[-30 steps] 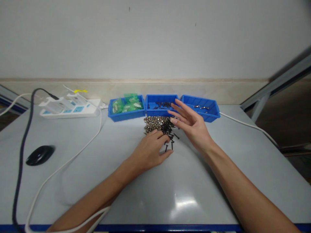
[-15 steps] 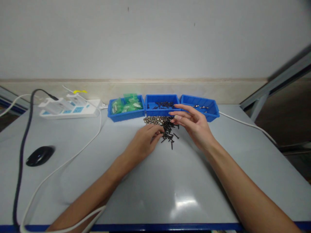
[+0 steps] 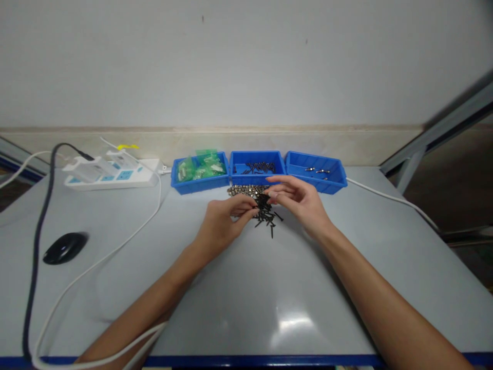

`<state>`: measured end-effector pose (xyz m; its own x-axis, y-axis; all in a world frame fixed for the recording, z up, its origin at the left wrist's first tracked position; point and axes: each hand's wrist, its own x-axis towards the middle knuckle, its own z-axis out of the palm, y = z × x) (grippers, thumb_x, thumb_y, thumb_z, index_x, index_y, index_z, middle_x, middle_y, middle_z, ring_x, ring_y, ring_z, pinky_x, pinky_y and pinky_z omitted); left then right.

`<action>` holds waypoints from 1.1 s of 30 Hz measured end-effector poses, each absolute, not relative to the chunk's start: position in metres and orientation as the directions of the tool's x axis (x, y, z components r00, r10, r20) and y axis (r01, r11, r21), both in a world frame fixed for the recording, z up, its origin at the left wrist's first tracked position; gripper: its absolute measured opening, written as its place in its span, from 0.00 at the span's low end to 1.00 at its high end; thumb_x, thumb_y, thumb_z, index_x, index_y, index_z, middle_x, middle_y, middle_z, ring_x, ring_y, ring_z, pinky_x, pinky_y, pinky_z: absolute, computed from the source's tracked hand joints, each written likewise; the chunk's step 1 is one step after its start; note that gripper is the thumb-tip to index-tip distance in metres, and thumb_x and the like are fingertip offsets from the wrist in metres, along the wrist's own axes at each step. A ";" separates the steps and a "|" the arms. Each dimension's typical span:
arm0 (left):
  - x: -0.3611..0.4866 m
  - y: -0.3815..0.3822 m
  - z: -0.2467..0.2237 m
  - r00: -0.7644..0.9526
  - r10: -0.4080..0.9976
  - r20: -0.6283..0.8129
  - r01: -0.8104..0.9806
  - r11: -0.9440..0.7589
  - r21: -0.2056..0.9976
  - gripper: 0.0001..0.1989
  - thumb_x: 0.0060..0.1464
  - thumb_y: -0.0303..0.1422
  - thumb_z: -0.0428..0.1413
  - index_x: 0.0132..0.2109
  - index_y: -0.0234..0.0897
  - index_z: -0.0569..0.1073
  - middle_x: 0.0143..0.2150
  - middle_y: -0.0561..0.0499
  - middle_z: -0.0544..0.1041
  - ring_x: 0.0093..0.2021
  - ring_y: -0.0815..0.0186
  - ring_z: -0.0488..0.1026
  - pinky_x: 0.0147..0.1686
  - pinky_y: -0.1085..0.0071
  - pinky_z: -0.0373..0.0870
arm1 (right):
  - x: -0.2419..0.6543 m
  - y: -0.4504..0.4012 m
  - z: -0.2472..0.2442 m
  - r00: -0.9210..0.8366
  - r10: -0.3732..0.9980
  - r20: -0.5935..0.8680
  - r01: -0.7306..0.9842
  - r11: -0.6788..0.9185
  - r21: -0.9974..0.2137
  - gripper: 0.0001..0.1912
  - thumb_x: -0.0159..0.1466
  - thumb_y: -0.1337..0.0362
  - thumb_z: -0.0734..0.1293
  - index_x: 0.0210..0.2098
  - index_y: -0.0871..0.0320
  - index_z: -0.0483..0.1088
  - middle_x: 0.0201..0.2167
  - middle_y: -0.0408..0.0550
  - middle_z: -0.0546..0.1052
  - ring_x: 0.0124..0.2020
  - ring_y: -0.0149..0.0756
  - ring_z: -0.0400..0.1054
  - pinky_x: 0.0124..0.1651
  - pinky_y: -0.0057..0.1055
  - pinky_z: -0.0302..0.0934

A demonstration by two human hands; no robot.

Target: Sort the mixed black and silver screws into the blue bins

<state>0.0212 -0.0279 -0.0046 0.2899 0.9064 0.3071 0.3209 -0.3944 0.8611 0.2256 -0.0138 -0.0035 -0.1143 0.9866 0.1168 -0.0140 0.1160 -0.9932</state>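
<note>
A heap of black screws (image 3: 265, 211) lies on the table, with shiny metal fittings (image 3: 246, 190) piled behind it. My left hand (image 3: 225, 218) is at the heap's left side, thumb and fingertips pinched together over the screws. From the right, my right hand (image 3: 302, 201) reaches in above the heap, its thumb and index finger closed in a pinch. What either pinch holds is too small to make out. Just behind the hands, the middle blue bin (image 3: 257, 180) contains black screws. The right blue bin (image 3: 335, 186) contains a few metal fittings.
The left blue bin (image 3: 204, 186) holds green plastic packets (image 3: 207, 165). A white power strip (image 3: 148, 177) with plugged-in adapters stands at the back left. A black mouse (image 3: 65, 248), a dark cable (image 3: 35, 246) and a white cable (image 3: 111, 253) lie on the left. Behind is a wall.
My right hand has moved left and closed its fingers near the screws. My left hand has turned slightly, its pinch raised a little. The two hands' fingertips are closer together.
</note>
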 end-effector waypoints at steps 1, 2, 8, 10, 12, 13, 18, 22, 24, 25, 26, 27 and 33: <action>0.022 -0.028 -0.005 0.268 0.920 0.286 0.300 -0.361 0.883 0.05 0.55 0.31 0.64 0.39 0.36 0.78 0.35 0.50 0.85 0.35 0.63 0.84 0.40 0.71 0.83 | 0.225 -0.015 -0.002 -0.146 0.984 0.104 0.005 0.106 -0.994 0.17 0.58 0.59 0.76 0.46 0.54 0.77 0.35 0.46 0.83 0.35 0.36 0.77 0.43 0.36 0.71; 0.023 -0.028 -0.005 0.245 0.933 0.264 0.276 -0.328 0.903 0.06 0.55 0.32 0.65 0.39 0.36 0.78 0.34 0.50 0.85 0.34 0.63 0.84 0.38 0.70 0.83 | 0.224 -0.016 0.000 -0.184 0.979 0.089 0.016 0.093 -0.996 0.16 0.58 0.58 0.76 0.44 0.55 0.78 0.34 0.46 0.82 0.34 0.37 0.77 0.42 0.36 0.72; 0.026 -0.028 -0.002 0.229 0.963 0.139 0.121 -0.169 0.978 0.10 0.53 0.36 0.66 0.34 0.34 0.77 0.29 0.49 0.83 0.30 0.63 0.82 0.30 0.74 0.81 | 0.220 -0.019 0.001 -0.356 0.935 0.010 -0.086 -0.022 -0.996 0.14 0.56 0.57 0.78 0.40 0.56 0.80 0.31 0.48 0.84 0.34 0.39 0.80 0.42 0.37 0.74; 0.025 -0.028 -0.001 0.253 0.962 0.107 0.108 -0.138 0.985 0.10 0.54 0.37 0.66 0.34 0.34 0.78 0.29 0.48 0.83 0.29 0.64 0.82 0.28 0.74 0.79 | 0.221 -0.019 -0.001 -0.353 0.935 -0.009 -0.123 -0.057 -0.991 0.14 0.55 0.57 0.78 0.38 0.56 0.81 0.30 0.48 0.84 0.34 0.39 0.80 0.43 0.38 0.74; 0.024 -0.028 -0.002 0.278 0.955 0.104 0.143 -0.148 0.979 0.10 0.54 0.37 0.66 0.34 0.33 0.78 0.27 0.49 0.83 0.27 0.65 0.80 0.27 0.75 0.77 | 0.223 -0.017 -0.003 -0.334 0.941 -0.050 -0.108 -0.091 -0.990 0.13 0.54 0.57 0.79 0.37 0.56 0.82 0.29 0.48 0.83 0.33 0.39 0.80 0.43 0.39 0.74; 0.023 -0.028 -0.002 0.295 0.948 0.119 0.188 -0.179 0.966 0.10 0.55 0.37 0.66 0.34 0.33 0.78 0.27 0.49 0.82 0.27 0.66 0.80 0.27 0.75 0.76 | 0.223 -0.017 -0.004 -0.315 0.946 -0.072 -0.085 -0.103 -0.991 0.13 0.54 0.57 0.79 0.36 0.56 0.82 0.30 0.49 0.84 0.33 0.39 0.79 0.44 0.40 0.74; 0.020 -0.029 -0.012 0.506 0.804 0.313 0.493 -0.568 0.660 0.08 0.60 0.36 0.62 0.38 0.35 0.80 0.32 0.49 0.82 0.30 0.66 0.77 0.34 0.71 0.75 | 0.221 -0.014 -0.010 -0.108 0.993 0.038 -0.109 0.027 -0.994 0.16 0.55 0.58 0.79 0.42 0.54 0.82 0.42 0.51 0.84 0.45 0.44 0.80 0.56 0.47 0.71; 0.025 -0.033 -0.019 0.752 0.538 0.382 0.428 -0.838 0.338 0.11 0.66 0.30 0.55 0.53 0.35 0.77 0.53 0.43 0.81 0.52 0.58 0.75 0.53 0.59 0.74 | 0.220 -0.013 -0.011 -0.077 0.970 0.232 -0.167 0.217 -0.962 0.33 0.59 0.60 0.77 0.62 0.42 0.69 0.66 0.43 0.70 0.65 0.46 0.66 0.68 0.49 0.60; 0.028 -0.034 -0.023 0.816 0.454 0.357 0.397 -0.890 0.223 0.13 0.67 0.27 0.52 0.55 0.35 0.76 0.57 0.42 0.78 0.56 0.56 0.72 0.55 0.56 0.72 | 0.221 -0.013 -0.010 -0.101 0.959 0.265 -0.159 0.248 -0.956 0.36 0.60 0.60 0.75 0.65 0.38 0.64 0.69 0.41 0.65 0.68 0.46 0.63 0.69 0.50 0.59; 0.030 -0.035 -0.025 0.833 0.436 0.340 0.396 -0.900 0.183 0.13 0.68 0.27 0.51 0.55 0.35 0.76 0.58 0.43 0.78 0.56 0.56 0.71 0.54 0.56 0.72 | 0.222 -0.013 -0.010 -0.110 0.958 0.266 -0.143 0.250 -0.958 0.36 0.61 0.60 0.75 0.66 0.37 0.63 0.69 0.41 0.65 0.67 0.47 0.63 0.68 0.51 0.60; 0.031 -0.035 -0.026 0.843 0.426 0.327 0.398 -0.905 0.152 0.13 0.68 0.26 0.51 0.55 0.35 0.76 0.58 0.43 0.78 0.55 0.56 0.71 0.53 0.57 0.73 | 0.223 -0.013 -0.009 -0.116 0.958 0.261 -0.123 0.247 -0.961 0.35 0.62 0.59 0.74 0.66 0.37 0.62 0.69 0.42 0.65 0.66 0.48 0.64 0.68 0.52 0.61; 0.031 -0.035 -0.028 0.848 0.423 0.320 0.404 -0.906 0.127 0.13 0.68 0.26 0.51 0.54 0.35 0.76 0.57 0.43 0.78 0.54 0.56 0.71 0.52 0.57 0.73 | 0.224 -0.013 -0.008 -0.116 0.960 0.254 -0.102 0.242 -0.965 0.34 0.62 0.59 0.73 0.66 0.38 0.63 0.69 0.42 0.66 0.65 0.48 0.66 0.67 0.52 0.62; 0.026 -0.029 -0.030 0.795 0.440 0.418 0.462 -0.885 0.054 0.11 0.68 0.25 0.51 0.46 0.30 0.79 0.47 0.42 0.82 0.45 0.59 0.75 0.43 0.62 0.75 | 0.229 -0.012 -0.002 -0.072 0.977 0.202 -0.071 0.197 -0.978 0.31 0.62 0.58 0.72 0.64 0.41 0.65 0.65 0.47 0.71 0.55 0.47 0.75 0.58 0.48 0.70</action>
